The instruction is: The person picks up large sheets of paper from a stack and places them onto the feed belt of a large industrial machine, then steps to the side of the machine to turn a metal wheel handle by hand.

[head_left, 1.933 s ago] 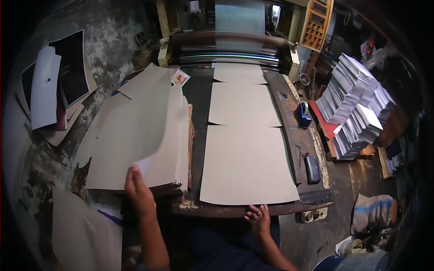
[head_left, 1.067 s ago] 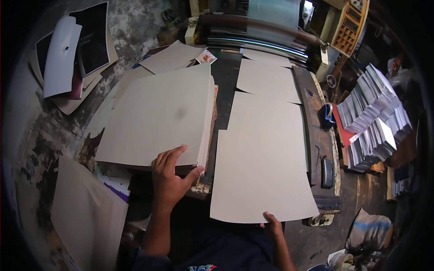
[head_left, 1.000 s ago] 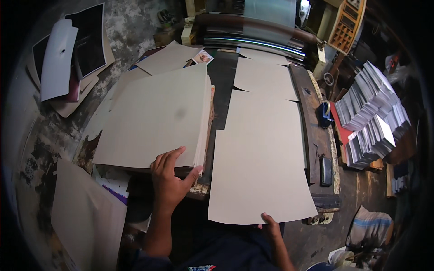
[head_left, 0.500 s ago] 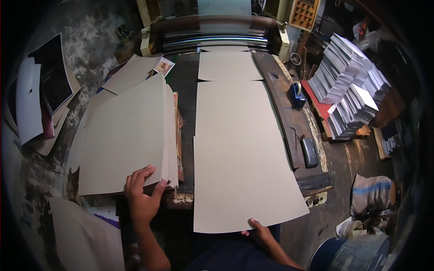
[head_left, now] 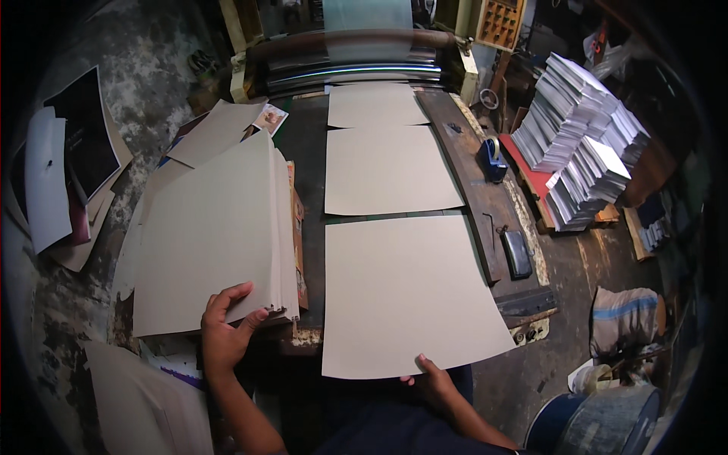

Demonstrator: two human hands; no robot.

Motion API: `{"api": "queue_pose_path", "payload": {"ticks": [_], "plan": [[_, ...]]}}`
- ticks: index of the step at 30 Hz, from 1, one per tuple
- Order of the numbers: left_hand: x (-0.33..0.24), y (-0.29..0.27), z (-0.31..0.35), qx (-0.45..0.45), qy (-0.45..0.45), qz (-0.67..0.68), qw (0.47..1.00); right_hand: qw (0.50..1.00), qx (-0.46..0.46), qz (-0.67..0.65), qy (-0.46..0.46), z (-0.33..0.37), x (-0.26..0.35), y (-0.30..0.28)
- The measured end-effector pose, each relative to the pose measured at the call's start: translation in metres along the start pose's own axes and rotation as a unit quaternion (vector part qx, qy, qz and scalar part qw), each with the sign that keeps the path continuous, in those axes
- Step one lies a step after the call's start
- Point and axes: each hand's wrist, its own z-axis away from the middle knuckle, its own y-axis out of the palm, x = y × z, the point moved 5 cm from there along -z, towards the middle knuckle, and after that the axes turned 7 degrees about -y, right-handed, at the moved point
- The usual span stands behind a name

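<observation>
A beige cardboard sheet (head_left: 409, 296) lies at the near end of the machine's bed. My right hand (head_left: 431, 379) pinches its near edge, thumb on top and fingers underneath. Ahead of it on the bed lie a second sheet (head_left: 390, 168) and a third sheet (head_left: 377, 105), the latter reaching toward the rollers (head_left: 356, 74). On the left is a thick stack of the same cardboard (head_left: 205, 235). My left hand (head_left: 227, 326) rests at the stack's near right corner, thumb and fingers apart, the fingertips on the top sheet.
A metal side rail (head_left: 459, 182) runs along the bed's right side. Beyond it are a blue tape dispenser (head_left: 494, 161) and a black case (head_left: 518, 254). Tall stacks of white paper (head_left: 569, 114) stand farther right. A blue drum (head_left: 599, 425) is at the lower right.
The two farther sheets have slid toward the rollers. A gap has opened between the middle sheet and the one in my right hand. My left hand shifted slightly left.
</observation>
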Motion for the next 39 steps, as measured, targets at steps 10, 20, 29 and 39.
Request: {"api": "queue_pose_path", "payload": {"ticks": [10, 20, 29, 39], "plan": [[0.008, -0.005, -0.004, 0.002, -0.020, 0.119, 0.993, 0.994, 0.011, -0.112, -0.004, -0.064, 0.023, 0.007], [0.015, -0.002, 0.000, -0.196, -0.062, 0.219, 0.954, 0.989, -0.044, -0.125, -0.060, -0.116, 0.027, 0.006], [-0.029, -0.005, 0.032, -0.175, 0.080, 0.088, 0.977, 0.983, -0.046, -0.163, -0.064, -0.089, 0.046, 0.031], [-0.068, 0.027, 0.052, 0.056, 0.244, -0.044, 0.967, 0.991, 0.073, -0.078, -0.086, -0.051, 0.102, 0.036]]}}
